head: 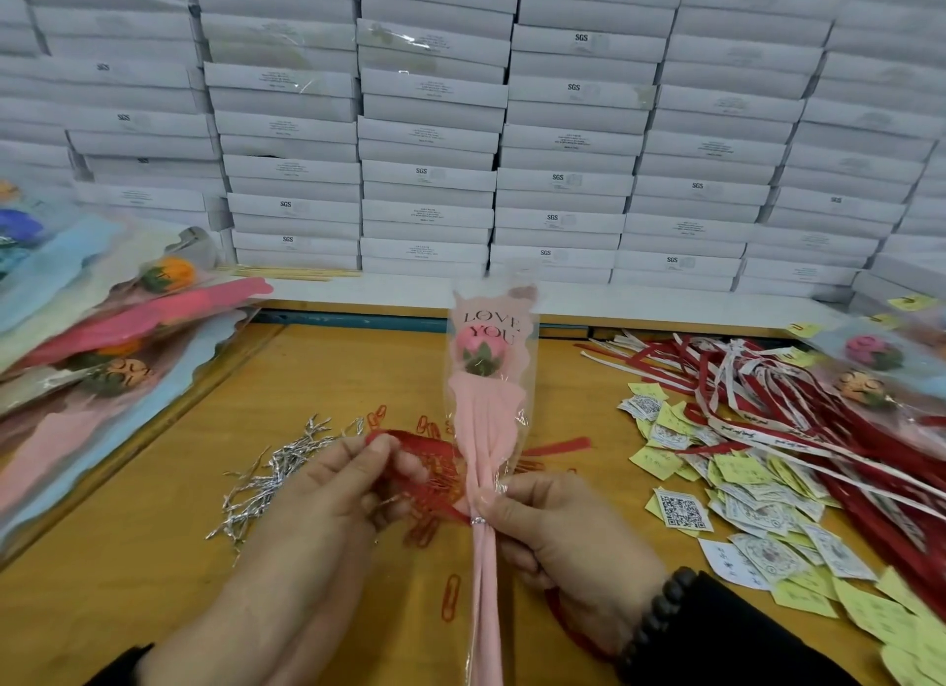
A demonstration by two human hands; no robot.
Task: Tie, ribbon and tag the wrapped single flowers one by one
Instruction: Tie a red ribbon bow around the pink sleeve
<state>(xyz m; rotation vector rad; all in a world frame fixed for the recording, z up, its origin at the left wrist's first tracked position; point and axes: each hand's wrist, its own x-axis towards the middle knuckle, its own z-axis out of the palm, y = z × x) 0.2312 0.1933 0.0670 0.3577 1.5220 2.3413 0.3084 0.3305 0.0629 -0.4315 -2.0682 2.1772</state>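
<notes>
Head view: right hand (558,521) grips wrapped flower (486,404) at its gathered neck, upright above tabletop (317,378). Left hand (327,486) fingers pinch red ribbon (409,447). Ribbon step underway; next, probably wrap and knot at the neck.

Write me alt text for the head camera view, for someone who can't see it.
Over a wooden table, the right hand grips a pink wrapped flower at its silver-tied neck while the left hand pinches a red ribbon. Silver twist ties, paper tags and white boxes surround them.
</notes>
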